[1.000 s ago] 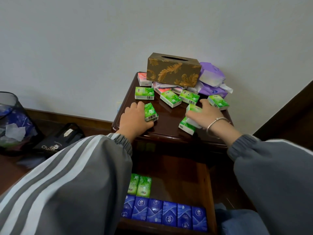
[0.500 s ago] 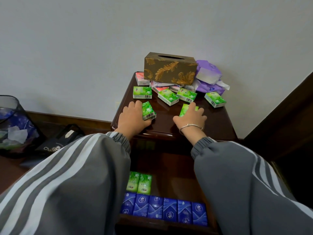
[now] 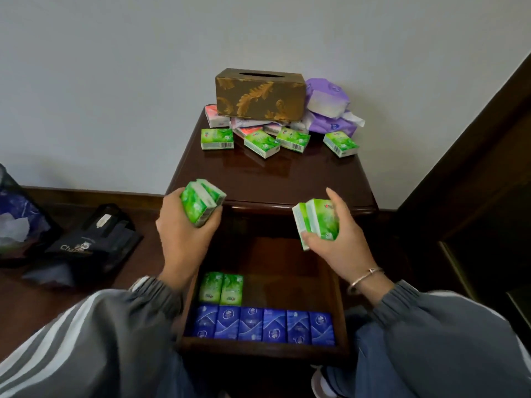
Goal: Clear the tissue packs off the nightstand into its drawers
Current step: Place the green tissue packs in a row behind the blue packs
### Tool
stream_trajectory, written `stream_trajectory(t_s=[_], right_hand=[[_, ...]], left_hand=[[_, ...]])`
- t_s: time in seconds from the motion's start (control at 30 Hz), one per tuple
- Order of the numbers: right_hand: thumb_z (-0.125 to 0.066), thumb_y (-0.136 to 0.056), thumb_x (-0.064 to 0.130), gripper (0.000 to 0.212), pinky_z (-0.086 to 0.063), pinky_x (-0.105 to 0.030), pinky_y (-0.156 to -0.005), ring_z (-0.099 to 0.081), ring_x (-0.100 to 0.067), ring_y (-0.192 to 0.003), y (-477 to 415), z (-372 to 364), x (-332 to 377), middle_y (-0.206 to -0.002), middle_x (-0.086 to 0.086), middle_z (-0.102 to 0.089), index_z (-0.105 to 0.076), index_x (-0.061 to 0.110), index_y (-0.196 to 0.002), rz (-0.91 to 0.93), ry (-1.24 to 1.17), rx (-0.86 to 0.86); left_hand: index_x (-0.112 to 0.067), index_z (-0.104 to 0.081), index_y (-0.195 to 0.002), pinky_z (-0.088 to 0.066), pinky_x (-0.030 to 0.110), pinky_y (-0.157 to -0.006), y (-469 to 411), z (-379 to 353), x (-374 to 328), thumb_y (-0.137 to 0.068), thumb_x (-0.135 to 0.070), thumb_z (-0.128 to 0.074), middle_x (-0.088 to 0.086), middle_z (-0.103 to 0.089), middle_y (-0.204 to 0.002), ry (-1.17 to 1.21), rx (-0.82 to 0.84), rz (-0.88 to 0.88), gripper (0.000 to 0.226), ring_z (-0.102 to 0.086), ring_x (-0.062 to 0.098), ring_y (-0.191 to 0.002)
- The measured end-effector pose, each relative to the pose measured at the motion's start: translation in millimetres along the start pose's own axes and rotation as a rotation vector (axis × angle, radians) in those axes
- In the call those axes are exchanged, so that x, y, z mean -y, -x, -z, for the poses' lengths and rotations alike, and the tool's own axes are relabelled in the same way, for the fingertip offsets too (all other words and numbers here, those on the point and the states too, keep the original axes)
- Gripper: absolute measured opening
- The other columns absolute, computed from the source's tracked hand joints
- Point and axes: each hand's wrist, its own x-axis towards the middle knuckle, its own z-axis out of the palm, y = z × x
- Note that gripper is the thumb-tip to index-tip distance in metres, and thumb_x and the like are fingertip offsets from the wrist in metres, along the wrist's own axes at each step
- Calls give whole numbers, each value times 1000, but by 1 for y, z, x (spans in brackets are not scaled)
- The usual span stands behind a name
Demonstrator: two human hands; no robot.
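My left hand (image 3: 184, 237) grips two green tissue packs (image 3: 202, 205) just off the front left corner of the dark wooden nightstand (image 3: 270, 182). My right hand (image 3: 342, 242) holds two more green packs (image 3: 317, 222) in front of its front edge. Both hands hover above the open drawer (image 3: 333, 282). Inside the drawer lie two green packs (image 3: 221, 288) and a row of several blue packs (image 3: 261, 324). Several green packs (image 3: 261, 143) remain at the back of the nightstand top, with pink packs (image 3: 215, 117) and purple packs (image 3: 327, 101) behind.
A brown leaf-patterned tissue box (image 3: 260, 94) rests on the pink packs against the wall. On the floor to the left lie a black bag (image 3: 92, 239) and a bin with a blue liner (image 3: 17, 216). Dark wooden furniture (image 3: 474, 168) rises at the right.
Both hands closed on green packs on the nightstand top, lifted them and pulled back toward me, and now hold them over the open drawer.
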Motion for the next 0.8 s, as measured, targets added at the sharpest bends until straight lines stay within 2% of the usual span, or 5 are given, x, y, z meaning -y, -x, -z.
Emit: stream_trajectory(t_s=[0.07,0.17,0.4,0.6,0.8], right_hand=[[-78,-67,26,90,-44,-1,-70,-58,8,-92,25,-1,-19,-110,20,-54,-28,44,-139,-77,-21,64],[-77,-68,26,91,-40,-2,-68,-55,4,-93,51,-19,-48,-115,14,-52,-26,40,-142,-187,17,168],[-74,-66,23,95,-43,-32,-95,-48,-22,-116,53,-80,-94,-133,-4,-46,-23,26,-146,-355,135,285],[-74,-66,25,97,-39,-19,-76,-43,-16,-104,29,-144,-107,-131,-6,-42,-20,23,-146,-371,207,311],[-76,-65,24,99,-41,-29,-86,-45,-29,-117,12,-186,-121,-133,-15,-41,-19,14,-145,-398,246,264]], left_hand=[[-44,-46,-109,-45,21,-81,36,10,9,-66,-55,-71,-19,-56,-101,101,6,88,52,-59,1,-94],[-39,-50,-107,-40,4,-73,82,12,27,-69,-38,-78,-35,-58,-96,139,60,199,47,-56,-16,-89],[-38,-51,-75,-37,25,-66,97,5,60,-73,-30,-77,-18,-54,-80,52,96,422,28,-53,2,-75],[-16,-64,-82,-55,45,-72,85,8,93,-73,-40,-73,7,-69,-84,60,118,524,28,-68,24,-80],[-32,-52,-88,-54,40,-79,82,6,94,-70,-47,-74,-4,-67,-94,97,60,606,32,-65,12,-86]])
